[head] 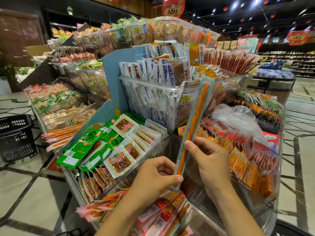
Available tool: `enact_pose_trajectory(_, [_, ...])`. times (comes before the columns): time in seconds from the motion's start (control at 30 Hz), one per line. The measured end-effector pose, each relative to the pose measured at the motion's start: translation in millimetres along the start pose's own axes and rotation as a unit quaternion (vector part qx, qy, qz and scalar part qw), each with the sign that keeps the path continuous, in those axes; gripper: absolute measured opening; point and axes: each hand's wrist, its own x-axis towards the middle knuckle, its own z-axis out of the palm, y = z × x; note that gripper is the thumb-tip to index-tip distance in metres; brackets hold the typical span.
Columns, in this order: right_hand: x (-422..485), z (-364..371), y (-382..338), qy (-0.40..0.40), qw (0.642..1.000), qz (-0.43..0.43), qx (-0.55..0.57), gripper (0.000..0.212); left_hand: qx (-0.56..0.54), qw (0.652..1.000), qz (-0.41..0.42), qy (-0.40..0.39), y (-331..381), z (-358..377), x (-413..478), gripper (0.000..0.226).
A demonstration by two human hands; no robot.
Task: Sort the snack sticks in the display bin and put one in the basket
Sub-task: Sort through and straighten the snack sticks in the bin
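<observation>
Orange inside a pale green-edged clear wrapper, one long snack stick (192,132) stands nearly upright between both hands, its top leaning a little to the right and reaching up in front of the clear tub of white packets (158,99). The left hand (155,176) pinches the stick's bottom end between thumb and curled fingers, and the right hand (209,160) grips it just above, thumb pressed on the wrapper's front and fingers wrapped behind. The wrapper is flat and narrow, with a sealed margin down each side and a pinkish tab at its top. Directly under the hands lies the display bin (204,217), a clear-walled compartment holding more long sticks (163,212) in red, orange and pink wrappers, lying flat and pointing in mixed directions. To the left of the hands, green and white square packets (109,147) lean in rows; to the right, orange pouches (243,164) stand packed together near a crumpled clear plastic bag (237,120). Well apart on the floor at the far left sits a black plastic basket (17,137), with another bundle of orange sticks (61,135) on the shelf edge between it and the green packets.
</observation>
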Motion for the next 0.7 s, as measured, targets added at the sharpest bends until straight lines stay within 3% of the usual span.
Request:
enact_pose_trajectory(0.1, [-0.4,0.8,0.9,-0.012,1.000,0.006,0.008,0.012,0.025,1.000,0.012,0.014,0.9,-0.2,-0.7,0.015])
enact_pose_trajectory(0.27, [-3.6,6.1,1.8,-0.087,0.995,0.039,0.032,0.028,-0.024,0.997,0.034,0.061,4.6,-1.5,0.3,0.011])
enact_pose_trajectory(0.43, [-4.3,3.6,1.0,-0.064,0.998,0.010,0.002,0.027,-0.055,0.997,0.014,0.058,5.5,-0.9,-0.9,0.010])
enact_pose_trajectory(0.53, [-4.0,3.6,1.6,-0.043,0.999,0.005,0.010,0.014,-0.080,0.995,-0.002,0.055,5.7,-1.5,-1.0,0.014])
enact_pose_trajectory(0.7, [-3.8,3.1,1.1,-0.016,1.000,-0.009,-0.001,0.011,-0.104,0.989,0.014,0.104,8.6,-2.0,-1.1,0.023])
